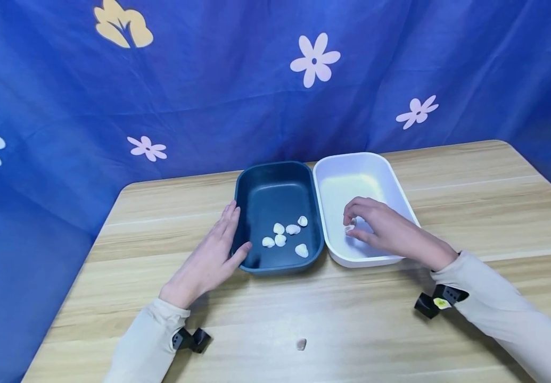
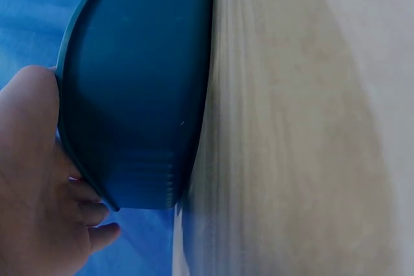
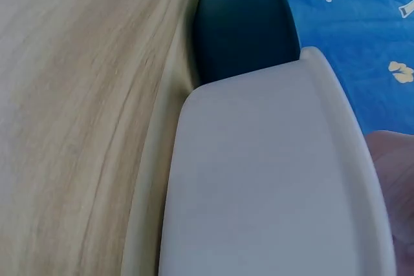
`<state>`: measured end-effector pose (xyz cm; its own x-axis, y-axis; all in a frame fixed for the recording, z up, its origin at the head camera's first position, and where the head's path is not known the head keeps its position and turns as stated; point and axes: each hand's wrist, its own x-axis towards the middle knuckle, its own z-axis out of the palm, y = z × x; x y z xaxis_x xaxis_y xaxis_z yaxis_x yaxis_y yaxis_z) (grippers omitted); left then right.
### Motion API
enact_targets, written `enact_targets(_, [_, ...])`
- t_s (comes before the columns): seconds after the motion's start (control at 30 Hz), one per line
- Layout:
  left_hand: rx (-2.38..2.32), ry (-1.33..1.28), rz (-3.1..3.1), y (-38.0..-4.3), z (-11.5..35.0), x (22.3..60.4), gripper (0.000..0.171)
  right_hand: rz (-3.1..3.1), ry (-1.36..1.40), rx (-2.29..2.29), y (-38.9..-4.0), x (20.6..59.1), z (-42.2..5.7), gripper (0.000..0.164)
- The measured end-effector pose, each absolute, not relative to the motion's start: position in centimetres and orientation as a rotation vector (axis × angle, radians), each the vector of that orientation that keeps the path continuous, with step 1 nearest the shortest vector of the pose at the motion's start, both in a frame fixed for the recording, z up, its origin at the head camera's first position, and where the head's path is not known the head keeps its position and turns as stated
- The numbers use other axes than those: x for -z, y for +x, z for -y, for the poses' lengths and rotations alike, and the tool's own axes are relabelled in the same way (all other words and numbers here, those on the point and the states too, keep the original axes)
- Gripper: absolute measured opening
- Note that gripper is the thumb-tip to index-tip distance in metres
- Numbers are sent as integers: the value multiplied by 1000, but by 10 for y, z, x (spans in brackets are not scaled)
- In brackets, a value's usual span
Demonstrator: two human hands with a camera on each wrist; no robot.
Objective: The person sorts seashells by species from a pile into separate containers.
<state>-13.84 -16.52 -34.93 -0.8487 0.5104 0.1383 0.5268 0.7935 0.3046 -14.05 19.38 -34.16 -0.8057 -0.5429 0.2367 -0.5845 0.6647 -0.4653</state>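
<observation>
My right hand (image 1: 380, 223) is inside the white tray (image 1: 400, 186), with fingertips and thumb curled in around a small white seashell (image 1: 349, 229). Part of what it pinches is hidden by the fingers. My left hand (image 1: 208, 255) lies along the left side of the dark teal tray (image 1: 275, 166), fingers straight at its rim and thumb over the near left corner. Several white ribbed seashells (image 1: 293, 229) lie in the near half of the teal tray. The left wrist view shows that hand (image 2: 32, 179) against the teal tray's edge.
Both trays stand side by side on a wooden table (image 1: 170, 218). Near the table's front lies a small greyish-brown piece (image 1: 301, 344), perhaps a shell. A blue curtain (image 1: 237, 96) with flower prints hangs behind the table.
</observation>
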Motion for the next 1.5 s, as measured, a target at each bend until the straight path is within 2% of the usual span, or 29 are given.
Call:
enact_targets(0.43, [544,-842,2946,-138,166,350,76,2779,1086,-707,-151,352,-186,10])
enact_targets(0.93, [544,-837,2940,-137,166,349,76,2753,1062,-615,-157,358,-182,15])
enact_targets(1.23, [556,-820,2955,-135,166,351,75,2774,975,-715,-145,347,-185,17])
enact_targets(1.5, [552,-823,2946,-138,164,349,75,2481,1021,-883,-118,335,-187,23])
